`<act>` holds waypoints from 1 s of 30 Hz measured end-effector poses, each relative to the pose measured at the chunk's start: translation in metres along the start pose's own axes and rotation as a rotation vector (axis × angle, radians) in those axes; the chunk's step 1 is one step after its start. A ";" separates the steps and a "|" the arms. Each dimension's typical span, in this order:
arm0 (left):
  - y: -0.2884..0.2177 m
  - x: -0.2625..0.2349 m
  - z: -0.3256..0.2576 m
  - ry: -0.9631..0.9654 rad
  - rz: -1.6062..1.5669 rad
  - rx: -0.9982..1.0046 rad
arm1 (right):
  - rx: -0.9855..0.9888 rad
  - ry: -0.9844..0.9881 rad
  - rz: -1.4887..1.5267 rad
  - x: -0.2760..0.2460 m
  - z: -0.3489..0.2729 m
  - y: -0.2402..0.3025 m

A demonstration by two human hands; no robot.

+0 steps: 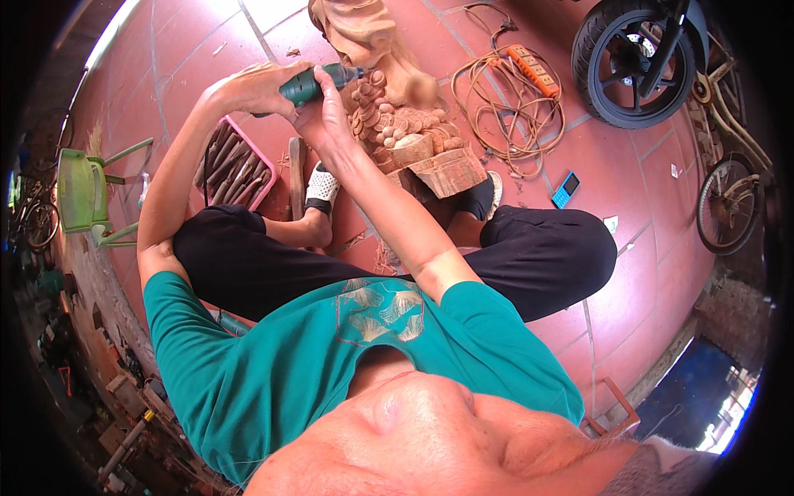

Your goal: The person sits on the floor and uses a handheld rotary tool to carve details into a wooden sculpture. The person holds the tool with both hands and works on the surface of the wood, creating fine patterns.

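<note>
Both my hands are closed around a dark green rotary power tool point(304, 86). My left hand point(258, 88) grips its rear part, and my right hand point(325, 117) wraps it nearer the front. The tool's dark nose points right, at the edge of a wooden carving point(397, 124); whether its tip touches the wood cannot be made out. Round coin-like discs and rounded lumps cover the carving's lower part, with smooth folds above. Its rough block base lies between my feet.
Left of my legs, a pink tray point(269, 183) holds several carving tools, with a wooden mallet-like piece point(297, 178) beside it. An orange power strip point(533, 71) and coiled cable point(471, 99), a blue phone point(566, 190), a motorbike wheel point(635, 64) and a green chair point(78, 190) stand around.
</note>
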State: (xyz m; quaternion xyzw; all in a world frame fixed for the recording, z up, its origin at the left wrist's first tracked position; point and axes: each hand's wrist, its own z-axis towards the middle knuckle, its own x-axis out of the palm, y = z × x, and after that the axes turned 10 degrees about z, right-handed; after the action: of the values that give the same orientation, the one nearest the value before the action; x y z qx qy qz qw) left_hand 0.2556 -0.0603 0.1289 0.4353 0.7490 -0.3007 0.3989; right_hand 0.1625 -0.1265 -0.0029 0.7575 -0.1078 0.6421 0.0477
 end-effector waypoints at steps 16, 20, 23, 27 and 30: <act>0.028 0.032 -0.007 -0.066 -0.193 0.158 | 0.081 -0.140 0.027 -0.023 0.000 -0.011; 0.033 0.042 -0.005 -0.063 -0.200 0.111 | 0.073 -0.151 0.017 -0.029 0.007 -0.012; 0.039 0.049 -0.001 -0.077 -0.216 0.104 | 0.061 -0.158 -0.007 -0.029 0.008 -0.011; 0.030 0.042 -0.002 0.004 -0.264 0.007 | 0.059 -0.207 -0.050 -0.025 0.007 -0.006; 0.033 0.046 -0.002 -0.004 -0.291 0.003 | 0.061 -0.227 -0.087 -0.021 0.005 -0.005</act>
State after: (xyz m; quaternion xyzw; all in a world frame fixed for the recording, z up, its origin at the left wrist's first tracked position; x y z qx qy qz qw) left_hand 0.2705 -0.0254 0.0871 0.3220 0.8030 -0.3573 0.3521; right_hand 0.1655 -0.1206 -0.0244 0.8304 -0.0602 0.5525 0.0399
